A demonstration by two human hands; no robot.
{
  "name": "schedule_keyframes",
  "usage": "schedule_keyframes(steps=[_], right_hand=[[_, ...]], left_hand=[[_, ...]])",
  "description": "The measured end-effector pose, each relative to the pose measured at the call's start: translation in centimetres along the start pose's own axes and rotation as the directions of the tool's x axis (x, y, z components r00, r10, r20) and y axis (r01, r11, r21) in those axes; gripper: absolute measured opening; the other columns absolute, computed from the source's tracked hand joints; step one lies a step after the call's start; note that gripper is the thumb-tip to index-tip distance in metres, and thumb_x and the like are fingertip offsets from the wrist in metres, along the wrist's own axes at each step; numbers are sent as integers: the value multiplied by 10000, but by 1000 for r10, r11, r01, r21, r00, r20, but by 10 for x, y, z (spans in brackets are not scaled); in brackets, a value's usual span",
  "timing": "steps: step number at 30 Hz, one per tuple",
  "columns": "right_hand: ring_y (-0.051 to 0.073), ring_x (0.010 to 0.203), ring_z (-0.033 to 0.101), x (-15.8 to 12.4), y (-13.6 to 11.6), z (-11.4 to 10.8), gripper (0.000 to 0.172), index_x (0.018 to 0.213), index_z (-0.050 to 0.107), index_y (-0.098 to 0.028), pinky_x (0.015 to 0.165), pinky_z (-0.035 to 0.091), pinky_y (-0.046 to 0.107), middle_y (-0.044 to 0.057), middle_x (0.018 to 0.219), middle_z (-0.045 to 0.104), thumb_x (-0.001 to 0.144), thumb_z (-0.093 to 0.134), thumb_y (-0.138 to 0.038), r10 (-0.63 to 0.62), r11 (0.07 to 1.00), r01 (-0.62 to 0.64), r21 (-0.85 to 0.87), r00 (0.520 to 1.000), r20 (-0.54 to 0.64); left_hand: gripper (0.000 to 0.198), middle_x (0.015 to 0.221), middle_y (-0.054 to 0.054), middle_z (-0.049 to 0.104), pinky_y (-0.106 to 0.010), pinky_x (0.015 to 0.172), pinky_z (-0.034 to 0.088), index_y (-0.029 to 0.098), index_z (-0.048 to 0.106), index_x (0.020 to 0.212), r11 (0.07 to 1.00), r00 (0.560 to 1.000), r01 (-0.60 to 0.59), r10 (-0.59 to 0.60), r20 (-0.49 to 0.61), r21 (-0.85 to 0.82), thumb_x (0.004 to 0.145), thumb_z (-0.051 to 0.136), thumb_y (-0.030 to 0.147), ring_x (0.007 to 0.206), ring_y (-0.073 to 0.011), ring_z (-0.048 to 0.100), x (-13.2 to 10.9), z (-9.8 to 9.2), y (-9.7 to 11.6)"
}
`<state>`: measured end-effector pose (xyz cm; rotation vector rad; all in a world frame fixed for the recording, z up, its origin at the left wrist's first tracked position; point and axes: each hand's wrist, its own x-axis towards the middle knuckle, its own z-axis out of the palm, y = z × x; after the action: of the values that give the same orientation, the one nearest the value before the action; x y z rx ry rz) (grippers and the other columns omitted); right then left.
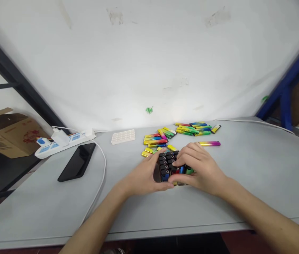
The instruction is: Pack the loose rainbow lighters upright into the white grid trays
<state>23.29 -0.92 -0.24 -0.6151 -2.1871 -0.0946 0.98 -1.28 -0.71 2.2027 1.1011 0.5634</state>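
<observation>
Several lighters with black tops stand upright in tight rows near the middle of the table. My left hand is wrapped around the left side of this group, thumb at the front and fingers behind. From the right, my right hand curls over the group, with its thumb and fingers closed around a red-bodied lighter at the front. The fingers hide part of the rows, and whatever holds the lighters together is mostly covered. Behind the hands lie loose, shiny multicoloured lighters, and one yellow-purple lighter rests apart.
More coloured lighters are heaped near the wall. A white tray with a grid of pockets lies left of them. Further left are a black phone, a power strip and a white cable. A cardboard box stands beyond the left edge.
</observation>
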Motion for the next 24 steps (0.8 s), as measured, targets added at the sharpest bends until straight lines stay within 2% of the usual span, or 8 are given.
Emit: schedule_keyframes(steps=[5, 12, 19, 24], right_hand=[[175, 709, 514, -1, -3, 5, 304, 829, 608, -192, 643, 355, 336, 37, 729, 643, 769, 772, -440, -57, 997, 53, -58, 996, -75], [168, 701, 514, 1, -3, 3, 259, 801, 634, -191, 649, 379, 336, 36, 737, 637, 750, 799, -383, -26, 1000, 27, 4, 990, -138], [156, 682, 503, 1, -4, 2, 238, 757, 618, -177, 650, 395, 339, 29, 712, 626, 732, 826, -289, 14, 995, 4, 104, 985, -172], [160, 676, 497, 2, -5, 1, 234, 747, 616, -182, 649, 396, 344, 25, 692, 624, 721, 834, -267, 21, 993, -1, 114, 985, -169]], left_hand=[[1056, 1525, -119, 399, -483, 1112, 387, 249, 163, 1539, 1000, 1000, 22, -21, -6, 23, 712, 749, 548, 1379, -342, 404, 1, 3, -1], [1101, 1528, -153, 383, -511, 1094, 391, 229, 99, 1557, 998, 998, 59, -59, -13, 32, 719, 741, 541, 1372, -363, 407, 1, 5, -1], [1082, 1494, -146, 432, -520, 1083, 395, 244, 111, 1560, 999, 999, 34, -34, -39, -1, 728, 741, 533, 1349, -366, 431, 0, 5, 0], [1112, 1495, -137, 431, -516, 1083, 398, 256, 66, 1564, 999, 999, 28, -27, -28, 17, 726, 745, 526, 1338, -356, 448, 0, 5, 0]])
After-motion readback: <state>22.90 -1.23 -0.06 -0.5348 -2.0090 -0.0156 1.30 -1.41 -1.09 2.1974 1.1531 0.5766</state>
